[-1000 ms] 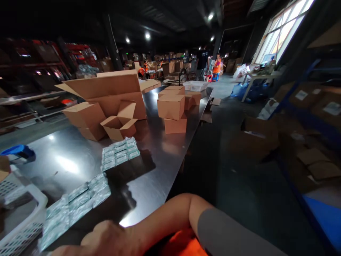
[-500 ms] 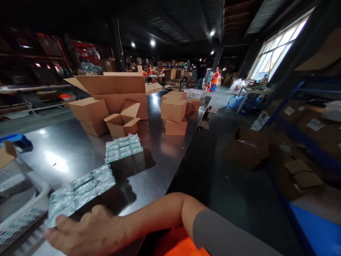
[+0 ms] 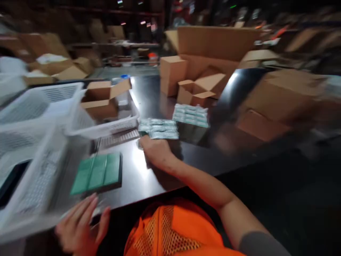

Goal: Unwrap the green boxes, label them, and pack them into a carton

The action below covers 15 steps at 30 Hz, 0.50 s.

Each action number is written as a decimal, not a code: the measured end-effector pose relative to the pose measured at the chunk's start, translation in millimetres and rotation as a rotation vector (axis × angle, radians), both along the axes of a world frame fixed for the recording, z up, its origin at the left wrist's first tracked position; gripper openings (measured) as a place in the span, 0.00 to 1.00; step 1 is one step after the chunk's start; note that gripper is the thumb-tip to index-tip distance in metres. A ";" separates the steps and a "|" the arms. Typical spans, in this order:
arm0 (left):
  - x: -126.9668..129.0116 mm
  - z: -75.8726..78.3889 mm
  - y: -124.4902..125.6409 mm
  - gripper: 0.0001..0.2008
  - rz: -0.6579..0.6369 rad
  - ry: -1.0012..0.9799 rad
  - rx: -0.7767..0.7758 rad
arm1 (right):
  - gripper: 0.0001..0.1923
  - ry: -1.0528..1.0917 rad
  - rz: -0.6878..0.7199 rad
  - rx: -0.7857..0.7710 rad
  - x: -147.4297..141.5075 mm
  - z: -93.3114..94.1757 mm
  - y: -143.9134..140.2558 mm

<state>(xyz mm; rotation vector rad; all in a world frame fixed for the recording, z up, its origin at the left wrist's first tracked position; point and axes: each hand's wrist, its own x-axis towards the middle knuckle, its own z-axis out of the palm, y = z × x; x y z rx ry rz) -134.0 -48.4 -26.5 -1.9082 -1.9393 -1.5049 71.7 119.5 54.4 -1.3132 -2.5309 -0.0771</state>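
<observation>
My right hand (image 3: 157,153) reaches forward over the metal table. Its fingers are curled at the near left corner of a block of film-wrapped pale green packs (image 3: 160,128); whatever lies between the fingertips is blurred. A second block of wrapped packs (image 3: 191,114) stands just beyond, to the right. My left hand (image 3: 82,227) is low at the table's near edge, fingers stretched and thumb apart. Something clear and shiny shows by its thumb, too smeared to name. Just above that hand lie green packs (image 3: 97,170) side by side, without visible shiny film.
White plastic baskets (image 3: 26,209) line the left side, one with a dark phone-like object (image 3: 13,181) in it. Another basket (image 3: 106,128) holds an open carton (image 3: 99,106). Cardboard boxes (image 3: 173,74) stand at the back; more boxes (image 3: 282,96) blur at the right.
The view has swung left and down, bringing my left hand, the baskets and the green packs into sight. My right hand still lies by the near end of the wrapped packs.
</observation>
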 end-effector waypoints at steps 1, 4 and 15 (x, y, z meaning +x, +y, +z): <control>5.5 -4.8 -10.6 0.10 0.066 -0.056 0.029 | 0.13 0.014 0.027 -0.009 2.8 -1.7 3.1; 35.0 -12.9 -12.6 0.05 -0.025 -0.412 -0.119 | 0.23 0.224 0.110 -0.002 15.0 -11.5 1.2; 93.8 22.4 68.6 0.32 -0.119 -1.751 -0.220 | 0.44 0.718 0.258 -0.216 40.4 -85.0 -90.3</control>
